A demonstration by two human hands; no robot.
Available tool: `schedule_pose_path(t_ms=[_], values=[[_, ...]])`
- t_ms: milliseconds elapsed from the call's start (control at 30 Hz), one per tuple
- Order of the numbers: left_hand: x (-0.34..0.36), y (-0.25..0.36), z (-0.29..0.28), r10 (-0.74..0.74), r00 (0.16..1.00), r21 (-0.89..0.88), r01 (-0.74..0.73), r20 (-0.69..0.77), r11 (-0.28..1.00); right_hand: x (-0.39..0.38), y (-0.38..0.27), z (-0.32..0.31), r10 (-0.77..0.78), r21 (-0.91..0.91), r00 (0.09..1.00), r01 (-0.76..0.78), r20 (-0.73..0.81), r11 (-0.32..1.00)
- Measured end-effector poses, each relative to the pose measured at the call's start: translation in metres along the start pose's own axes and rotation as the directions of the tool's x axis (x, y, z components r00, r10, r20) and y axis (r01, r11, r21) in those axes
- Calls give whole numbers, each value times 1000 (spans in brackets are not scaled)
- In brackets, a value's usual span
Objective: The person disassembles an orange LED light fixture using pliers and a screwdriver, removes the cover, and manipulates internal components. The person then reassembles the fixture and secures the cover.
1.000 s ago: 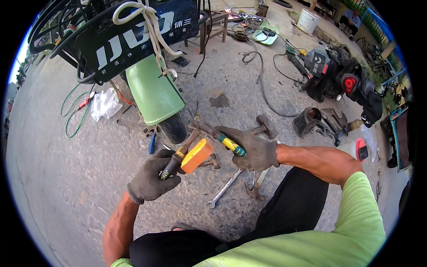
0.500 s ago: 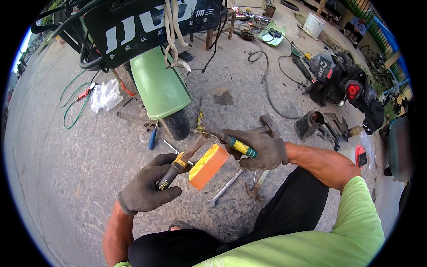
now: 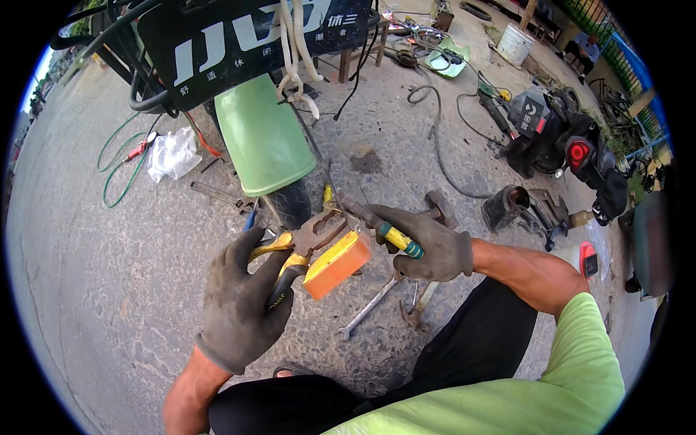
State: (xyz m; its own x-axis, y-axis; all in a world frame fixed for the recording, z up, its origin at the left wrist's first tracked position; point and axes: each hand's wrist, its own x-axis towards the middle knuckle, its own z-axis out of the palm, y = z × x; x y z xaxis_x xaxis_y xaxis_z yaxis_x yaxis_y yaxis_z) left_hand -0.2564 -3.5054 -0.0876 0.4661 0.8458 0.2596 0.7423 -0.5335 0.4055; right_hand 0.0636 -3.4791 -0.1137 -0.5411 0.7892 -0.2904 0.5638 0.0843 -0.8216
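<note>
In my gloved left hand [image 3: 243, 301] is a pair of pliers [image 3: 313, 235] with yellow and black handles. Its handles are spread and its jaws gape towards my right hand. My gloved right hand [image 3: 428, 246] grips a hand tool with a yellow and green handle [image 3: 401, 241]; its metal head points up and left, and its exact kind is unclear. Between the hands hangs a boxy orange and yellow block [image 3: 338, 266], in front of the pliers' jaws. A thin dark cable [image 3: 317, 148] runs down to this spot from the vehicle. What holds the block is hidden.
Ahead stands a vehicle with a green mudguard [image 3: 261, 138] and black board [image 3: 246, 51]. A hammer [image 3: 440, 209], a wrench [image 3: 370, 307], an adjustable wrench [image 3: 221, 196] and a clear plastic bag [image 3: 174, 154] lie around. A dark metal can [image 3: 505, 208] stands right.
My left hand has turned more upright and spread the pliers' handles, so their jaws have opened and moved up behind the orange block. The block has shifted slightly left; my right hand barely moved.
</note>
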Motion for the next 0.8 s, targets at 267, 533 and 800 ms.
schedule_pose_path(t_ms=[267, 533, 800], values=[[6, 5, -5, 50, 997, 225, -35, -62, 974, 1, 3, 0, 4, -25, 999, -5, -43, 1000], [2, 5, -3, -27, 1000, 51, 27, -3, 998, -2, 3, 0, -37, -108, 997, 31, -60, 994], [4, -4, 0, -37, 999, -88, 39, 24, 995, -3, -3, -3, -8, -65, 1000, 9, 10, 998]])
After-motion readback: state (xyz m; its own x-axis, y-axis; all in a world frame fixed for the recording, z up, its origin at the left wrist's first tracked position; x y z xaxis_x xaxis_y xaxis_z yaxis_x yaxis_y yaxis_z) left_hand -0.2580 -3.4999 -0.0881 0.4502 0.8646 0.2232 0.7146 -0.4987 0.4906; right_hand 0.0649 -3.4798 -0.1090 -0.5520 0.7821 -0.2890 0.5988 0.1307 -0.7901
